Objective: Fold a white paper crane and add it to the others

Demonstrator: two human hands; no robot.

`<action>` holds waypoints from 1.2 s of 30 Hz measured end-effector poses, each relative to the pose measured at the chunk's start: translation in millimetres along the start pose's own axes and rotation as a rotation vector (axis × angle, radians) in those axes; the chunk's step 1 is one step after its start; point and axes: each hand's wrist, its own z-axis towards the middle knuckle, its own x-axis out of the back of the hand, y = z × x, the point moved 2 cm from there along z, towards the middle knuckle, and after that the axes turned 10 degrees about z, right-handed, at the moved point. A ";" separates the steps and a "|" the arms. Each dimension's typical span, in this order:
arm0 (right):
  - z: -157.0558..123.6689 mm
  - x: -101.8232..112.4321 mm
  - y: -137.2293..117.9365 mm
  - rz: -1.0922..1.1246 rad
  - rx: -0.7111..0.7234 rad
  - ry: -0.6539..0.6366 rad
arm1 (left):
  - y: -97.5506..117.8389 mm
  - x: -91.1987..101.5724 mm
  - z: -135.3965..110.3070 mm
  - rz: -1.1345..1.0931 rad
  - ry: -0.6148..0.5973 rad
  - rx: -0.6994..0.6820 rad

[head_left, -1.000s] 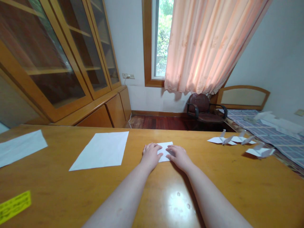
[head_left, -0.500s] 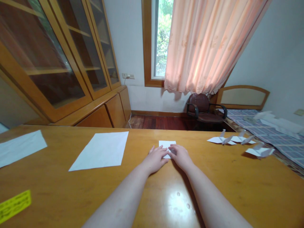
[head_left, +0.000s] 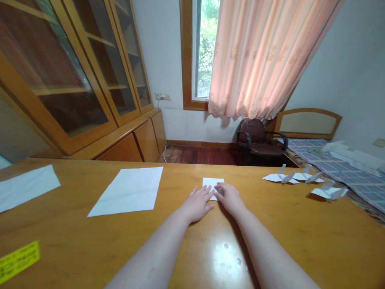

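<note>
A small folded white paper (head_left: pixel 213 183) lies on the wooden table (head_left: pixel 270 233), straight ahead. My left hand (head_left: pixel 197 203) rests flat on the table with its fingers stretched out, the fingertips on the paper's near left edge. My right hand (head_left: pixel 229 197) lies beside it, fingers bent and pressing on the paper's near right part. Both forearms reach forward from the bottom of the view.
A flat white sheet (head_left: pixel 129 190) lies to the left, another sheet (head_left: pixel 25 186) at the far left edge, a yellow slip (head_left: pixel 18 261) near the front left. Several folded paper shapes (head_left: pixel 293 176) sit at the right. Beyond the table stand a chair (head_left: pixel 257 138), a bed (head_left: pixel 339 164) and cabinets.
The paper is folded narrower than a second ago. My left hand has slid back and flattened out; my right hand stays pressed on the paper.
</note>
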 end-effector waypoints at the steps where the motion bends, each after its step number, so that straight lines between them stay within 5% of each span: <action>1: 0.1 0.1 0.1 0.001 -0.002 0.001 | 0.1 -0.4 0.3 0.013 -0.011 0.010; 16: -0.5 0.1 -1.9 0.008 -0.019 -0.005 | -2.6 1.1 -0.8 0.026 -0.003 0.247; 36: -3.4 4.3 -9.6 0.001 0.003 -0.049 | -5.1 0.2 1.3 0.017 0.052 0.241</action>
